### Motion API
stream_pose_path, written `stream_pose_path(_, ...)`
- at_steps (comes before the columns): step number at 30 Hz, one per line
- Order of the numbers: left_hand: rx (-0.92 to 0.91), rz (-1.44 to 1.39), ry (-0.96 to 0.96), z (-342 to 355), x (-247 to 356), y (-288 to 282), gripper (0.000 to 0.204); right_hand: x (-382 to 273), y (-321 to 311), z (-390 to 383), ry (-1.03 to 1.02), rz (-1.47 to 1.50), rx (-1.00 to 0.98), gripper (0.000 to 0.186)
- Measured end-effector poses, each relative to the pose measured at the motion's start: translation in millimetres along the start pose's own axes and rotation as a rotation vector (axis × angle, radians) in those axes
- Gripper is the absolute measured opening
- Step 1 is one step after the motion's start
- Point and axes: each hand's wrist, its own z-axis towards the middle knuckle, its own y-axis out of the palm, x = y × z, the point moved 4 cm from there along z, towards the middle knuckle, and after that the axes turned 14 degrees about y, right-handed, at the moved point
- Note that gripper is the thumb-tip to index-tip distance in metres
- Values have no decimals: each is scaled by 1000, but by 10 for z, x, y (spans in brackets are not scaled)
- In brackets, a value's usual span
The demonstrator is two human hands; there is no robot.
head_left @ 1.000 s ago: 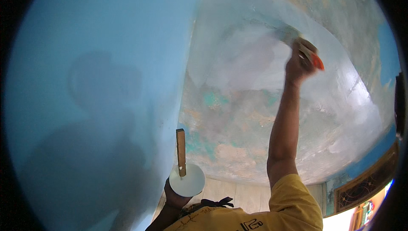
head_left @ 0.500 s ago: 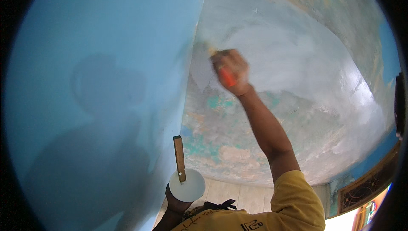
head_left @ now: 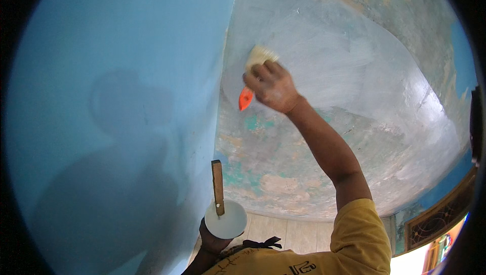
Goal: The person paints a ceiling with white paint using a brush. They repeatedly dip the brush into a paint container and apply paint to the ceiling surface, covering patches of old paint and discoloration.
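Observation:
My right hand (head_left: 273, 87) is closed round a paintbrush (head_left: 245, 99) with an orange handle. Its pale, wide bristles (head_left: 262, 55) lie against the patchy grey wall (head_left: 324, 47), near the corner with the blue wall, and blur slightly. A lighter whitish coat spreads over the wall around the brush. Low in the view, my left hand (head_left: 212, 239) holds a white tub (head_left: 228, 227) from beneath and the side; most of its fingers are hidden. Inside the tub is a whitish liquid, and a flat wooden stick (head_left: 217, 186) stands up out of it.
A smooth blue wall (head_left: 126, 32) with my shadow on it fills the left side. Bare plaster with green and peach patches (head_left: 283, 184) shows lower on the grey wall. Pale floor tiles (head_left: 288, 229) lie below, and a dark ornamental frame (head_left: 435, 214) curves at the lower right.
My right hand has turned the brush, so the bristles now point up and the orange handle hangs down left. The tub in my left hand has shifted slightly right.

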Motion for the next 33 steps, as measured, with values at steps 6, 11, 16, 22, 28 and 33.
stream_pose_path(6,-73,175,51,169,1,-535,67,866,-225,474,530,376,12,15)
stream_pose_path(11,-62,76,47,118,57,-512,69,935,-814,922,191,118,483,19)
stream_pose_path(16,-103,-56,-26,93,-64,-531,71,-29,137,499,9,130,64,42)
stream_pose_path(22,-126,32,-59,74,-36,-478,76,675,-88,428,589,683,285,25)
stream_pose_path(28,-100,-18,-120,68,-109,-421,76,1581,-1123,-700,625,599,757,10)
stream_pose_path(33,-61,38,-57,26,-137,-433,75,2182,-2130,-1722,855,438,1009,16)
